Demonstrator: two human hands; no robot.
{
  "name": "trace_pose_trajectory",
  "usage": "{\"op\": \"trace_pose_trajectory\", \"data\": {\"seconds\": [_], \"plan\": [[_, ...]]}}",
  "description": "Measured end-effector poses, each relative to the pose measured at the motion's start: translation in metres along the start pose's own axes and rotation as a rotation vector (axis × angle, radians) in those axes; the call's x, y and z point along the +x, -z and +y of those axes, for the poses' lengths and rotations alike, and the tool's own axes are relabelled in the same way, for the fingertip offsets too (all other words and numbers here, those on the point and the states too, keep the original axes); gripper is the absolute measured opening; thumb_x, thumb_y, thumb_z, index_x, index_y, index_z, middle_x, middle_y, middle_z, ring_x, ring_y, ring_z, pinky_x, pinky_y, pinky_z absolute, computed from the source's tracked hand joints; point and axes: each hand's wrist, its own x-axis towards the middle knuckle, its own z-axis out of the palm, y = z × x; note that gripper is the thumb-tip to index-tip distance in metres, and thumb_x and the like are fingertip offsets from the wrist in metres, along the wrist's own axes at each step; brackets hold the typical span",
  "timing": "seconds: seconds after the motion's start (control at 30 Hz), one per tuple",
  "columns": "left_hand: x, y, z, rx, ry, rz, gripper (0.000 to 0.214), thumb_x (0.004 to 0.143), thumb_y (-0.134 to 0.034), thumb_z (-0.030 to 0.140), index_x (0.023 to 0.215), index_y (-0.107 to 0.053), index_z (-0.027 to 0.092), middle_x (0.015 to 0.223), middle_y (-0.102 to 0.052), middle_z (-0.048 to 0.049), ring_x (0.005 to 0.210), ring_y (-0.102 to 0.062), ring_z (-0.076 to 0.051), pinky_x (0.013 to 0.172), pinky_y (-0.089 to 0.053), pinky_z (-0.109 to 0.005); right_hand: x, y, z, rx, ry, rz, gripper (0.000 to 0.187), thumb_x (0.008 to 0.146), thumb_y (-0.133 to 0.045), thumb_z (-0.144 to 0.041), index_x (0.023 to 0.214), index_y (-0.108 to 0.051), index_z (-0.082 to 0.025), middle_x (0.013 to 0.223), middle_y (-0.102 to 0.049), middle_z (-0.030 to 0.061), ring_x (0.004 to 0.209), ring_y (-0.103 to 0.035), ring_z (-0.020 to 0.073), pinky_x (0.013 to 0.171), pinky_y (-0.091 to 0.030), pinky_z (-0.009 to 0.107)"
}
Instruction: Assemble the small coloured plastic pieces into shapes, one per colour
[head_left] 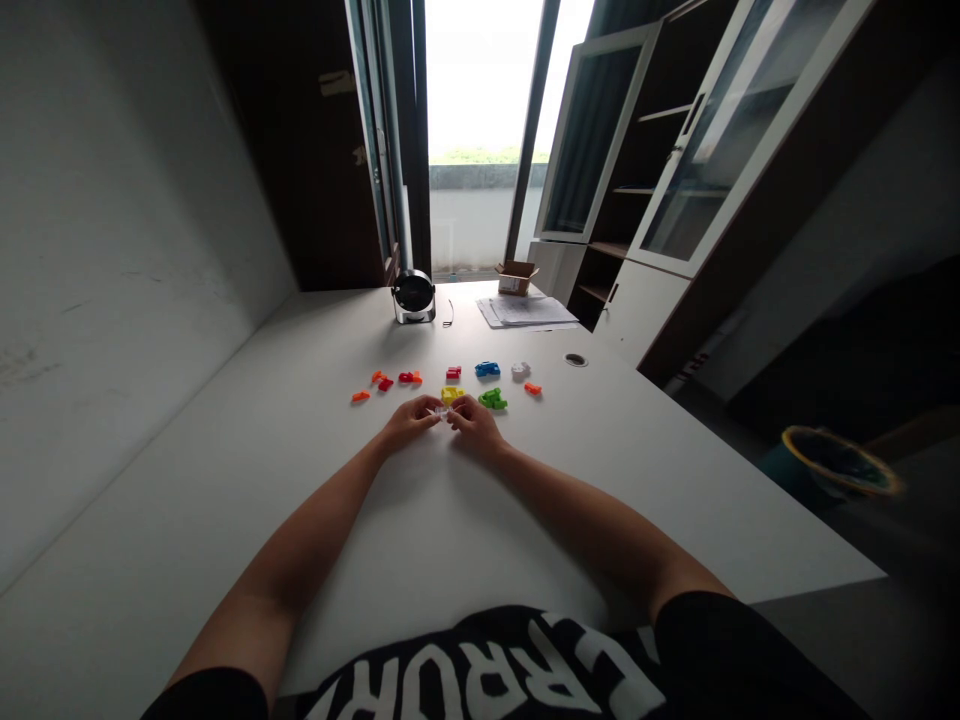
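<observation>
Pinching a small clear piece with both left hand and right hand, just before the yellow piece on the white table. Probably midway with this one; with green piece, blue piece and white piece lying apart, cannot tell which finished.

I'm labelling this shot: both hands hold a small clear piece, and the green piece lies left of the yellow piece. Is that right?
No: the head view shows the green piece to the right of the yellow piece. The left hand and right hand do hold the small clear piece.
</observation>
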Motion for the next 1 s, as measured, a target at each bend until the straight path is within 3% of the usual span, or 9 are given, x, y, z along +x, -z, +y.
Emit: {"op": "trace_pose_trajectory", "data": {"seconds": [0.27, 0.53, 0.8, 1.0], "plan": [[0.004, 0.001, -0.011, -0.088, 0.007, -0.014, 0.04, 0.086, -0.069, 0.038, 0.118, -0.066, 0.015, 0.087, -0.069, -0.0054, 0.078, -0.062, -0.016, 0.073, -0.049, -0.028, -0.001, -0.002, 0.004, 0.023, 0.04, 0.008, 0.023, 0.084, -0.067, -0.042, 0.094, -0.06, -0.023, 0.077, -0.066, -0.0002, 0.068, -0.062, 0.0178, 0.063, -0.049, 0.03], [0.004, 0.0, -0.01, -0.069, -0.009, -0.014, 0.042, 0.085, -0.071, 0.04, 0.12, -0.065, 0.016, 0.082, -0.065, -0.0029, 0.073, -0.059, -0.014, 0.067, -0.046, -0.025, -0.002, -0.002, 0.0, -0.02, 0.06, 0.012, 0.024, 0.084, -0.067, -0.042, 0.096, -0.06, -0.023, 0.078, -0.065, -0.0006, 0.069, -0.061, 0.017, 0.064, -0.049, 0.03], [0.002, -0.002, -0.004, -0.052, -0.007, -0.009, 0.046, 0.084, -0.073, 0.044, 0.12, -0.065, 0.017, 0.086, -0.068, -0.0047, 0.071, -0.06, -0.014, 0.062, -0.043, -0.023, -0.001, -0.001, 0.0, 0.089, 0.016, -0.038, 0.027, 0.085, -0.067, -0.046, 0.094, -0.061, -0.022, 0.077, -0.068, 0.0007, 0.07, -0.064, 0.0176, 0.064, -0.05, 0.03], [0.001, -0.002, -0.008, 0.003, 0.005, 0.02, 0.041, 0.084, -0.072, 0.045, 0.112, -0.067, 0.016, 0.076, -0.065, -0.0013, 0.062, -0.055, -0.011, 0.058, -0.04, -0.022, 0.0, 0.001, -0.002, 0.105, 0.016, -0.06, 0.029, 0.084, -0.068, -0.048, 0.092, -0.063, -0.021, 0.077, -0.068, 0.0019, 0.069, -0.065, 0.0179, 0.064, -0.051, 0.031]]}}
